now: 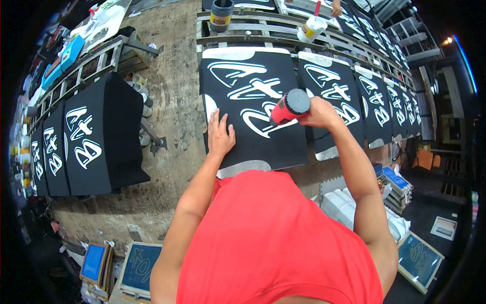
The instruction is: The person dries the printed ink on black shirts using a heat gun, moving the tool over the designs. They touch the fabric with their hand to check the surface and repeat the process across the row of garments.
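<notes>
My right hand (pixel 319 112) is wrapped round a red heat gun (pixel 288 108) with a dark round end, held above a black fabric panel (pixel 268 147) with white lettering. The gun's nozzle points down and left over the lowest letter. Flat on the panel's left edge lies my left hand (pixel 220 134), fingers spread, beside a pale patch of the board underneath. Just to the right is a second black panel (pixel 329 134) with the same lettering, partly hidden by my right hand and forearm.
More printed black panels (pixel 374 109) continue to the right, others (pixel 86 142) hang at the left. A dark tub (pixel 221 15) and a white tub (pixel 312 29) stand on the metal rail. Another person's hand (pixel 336 8) shows at the top. Framed screens (pixel 136 268) lean below.
</notes>
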